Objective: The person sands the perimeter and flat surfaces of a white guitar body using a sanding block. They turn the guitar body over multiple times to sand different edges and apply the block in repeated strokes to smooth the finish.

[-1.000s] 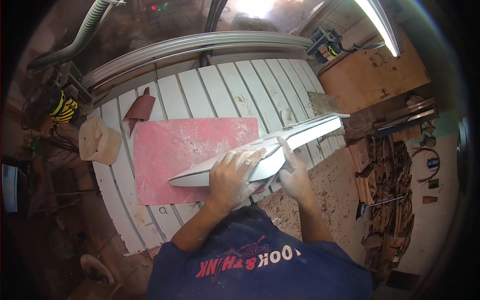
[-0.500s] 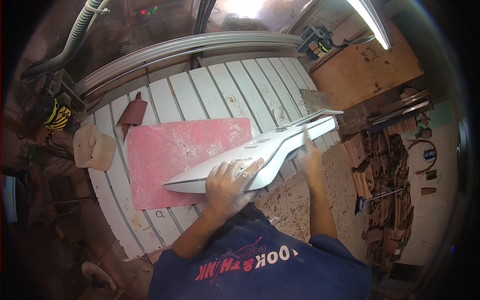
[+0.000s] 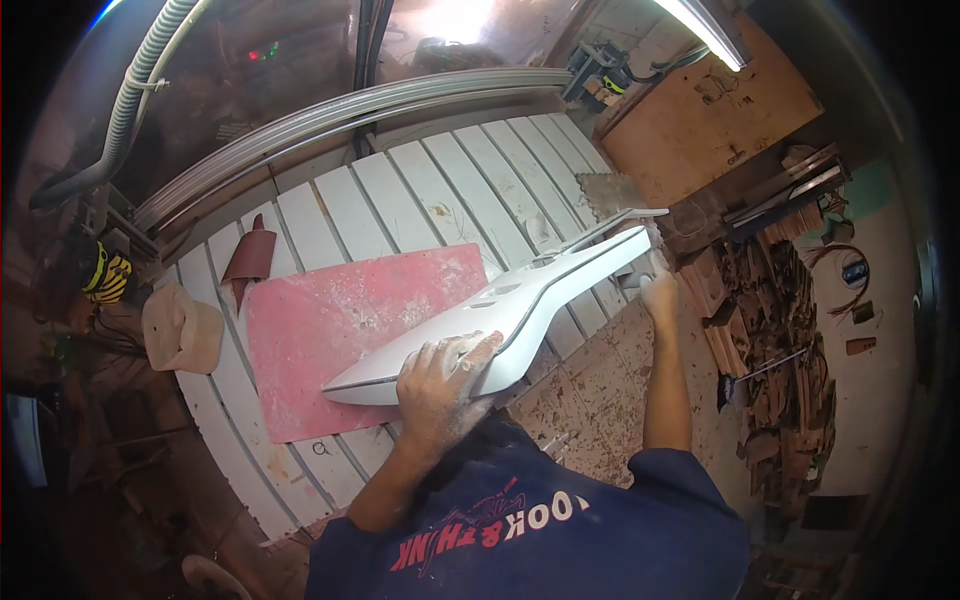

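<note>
A white, angular, pointed body with rectangular cutouts and a dark line along its edge, shaped like an electric guitar body, lies tilted over a pink dusty mat. My left hand, coated in white dust, grips its near edge, fingers over the top face. My right hand is at the far right end of the body, close to the tip of its long arm. Its fingers are blurred, and whether they hold anything is hidden.
The mat lies on a white slatted bench. A curled brown sheet of sandpaper and a beige cap sit at its left. A metal rail spans the back. Wood offcuts are piled at right.
My right hand has moved right along the body's edge to its far end. My left hand stays on the body. The whole view has shifted slightly.
</note>
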